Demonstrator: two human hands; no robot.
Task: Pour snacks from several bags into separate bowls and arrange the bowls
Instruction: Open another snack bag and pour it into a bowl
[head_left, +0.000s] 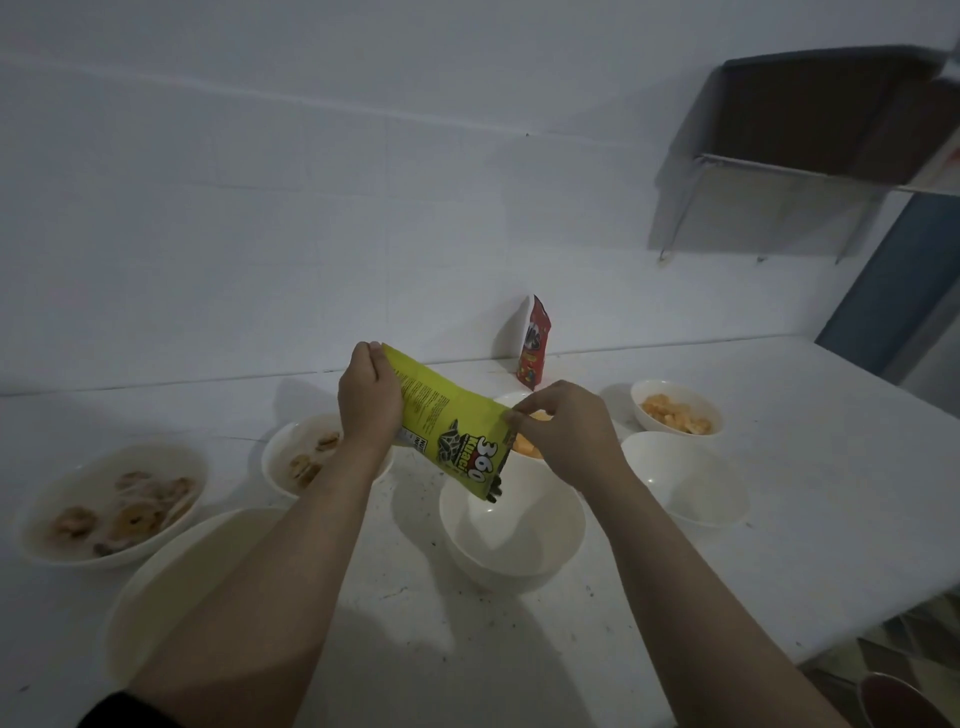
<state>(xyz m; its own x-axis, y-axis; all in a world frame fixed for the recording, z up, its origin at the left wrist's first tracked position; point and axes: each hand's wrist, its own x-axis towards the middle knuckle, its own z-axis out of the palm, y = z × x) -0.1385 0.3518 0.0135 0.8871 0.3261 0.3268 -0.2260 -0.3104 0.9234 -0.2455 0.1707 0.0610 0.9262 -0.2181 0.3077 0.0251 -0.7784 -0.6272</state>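
Observation:
A yellow-green snack bag (448, 422) hangs tilted over a white bowl (511, 540), its open mouth pointing down at the bowl's far rim. Dark seeds show at the mouth. My left hand (370, 396) grips the bag's raised bottom end. At the bag's lower right corner, my right hand (563, 431) pinches its edge. Another bowl (530, 441) with orange snacks sits behind, mostly hidden by the bag and my right hand.
Bowls with ring-shaped snacks stand at the left (111, 506) and centre left (306, 457). A large bowl (171, 587) lies under my left forearm. At right are a white bowl (685, 486) and one with orange pieces (675, 408). A red bag (532, 345) leans against the wall. The table edge (857, 631) runs at right.

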